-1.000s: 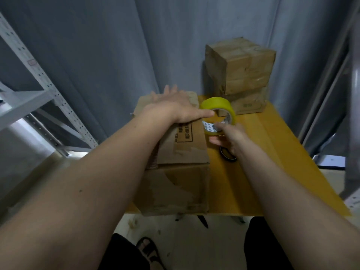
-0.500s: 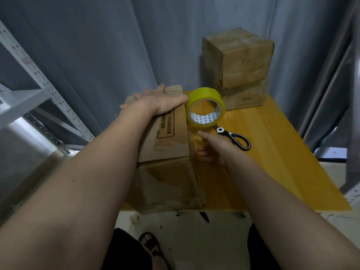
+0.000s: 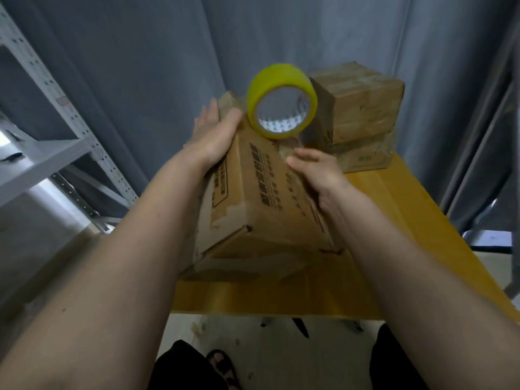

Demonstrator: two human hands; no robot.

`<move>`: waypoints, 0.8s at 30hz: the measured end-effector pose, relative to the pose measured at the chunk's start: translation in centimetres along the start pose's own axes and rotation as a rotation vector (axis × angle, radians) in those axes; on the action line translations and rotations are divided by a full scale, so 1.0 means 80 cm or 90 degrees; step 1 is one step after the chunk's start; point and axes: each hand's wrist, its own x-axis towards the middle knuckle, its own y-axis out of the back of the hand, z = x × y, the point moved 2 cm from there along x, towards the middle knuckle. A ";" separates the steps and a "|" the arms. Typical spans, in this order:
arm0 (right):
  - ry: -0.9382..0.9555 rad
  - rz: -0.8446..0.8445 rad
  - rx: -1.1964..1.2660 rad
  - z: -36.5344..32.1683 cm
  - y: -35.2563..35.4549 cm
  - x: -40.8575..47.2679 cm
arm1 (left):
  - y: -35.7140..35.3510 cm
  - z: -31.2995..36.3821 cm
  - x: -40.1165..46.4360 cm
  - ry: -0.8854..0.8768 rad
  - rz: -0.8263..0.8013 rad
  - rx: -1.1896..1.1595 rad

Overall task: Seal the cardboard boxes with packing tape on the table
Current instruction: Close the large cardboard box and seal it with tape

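Observation:
A worn cardboard box with printed text is tilted up on the yellow table, its far end raised. My left hand grips its upper left side, thumb on top. My right hand presses against its right side. A yellow roll of packing tape stands at the box's raised far end, right beside my left thumb. A clear strip runs from the roll down to the box near my right fingers. I cannot tell whether a finger holds the roll.
Two taped cardboard boxes, the upper stacked on the lower, stand at the table's far right corner. A grey metal shelf is on the left and grey curtains hang behind. The scissors seen earlier are hidden.
The box has been turned and tipped up from lying flat. The tape roll rose with it to the far end. My right hand moved from the table side onto the box's right face.

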 end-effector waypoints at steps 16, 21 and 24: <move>0.146 -0.174 -0.817 -0.024 -0.105 -0.016 | -0.029 -0.151 -0.078 0.121 0.126 -0.292; 0.249 -0.322 -0.826 -0.018 -0.119 -0.029 | -0.029 -0.153 -0.072 0.131 0.134 -0.268; 0.167 -0.341 -0.559 -0.024 -0.110 -0.034 | -0.032 -0.156 -0.072 0.125 0.136 -0.308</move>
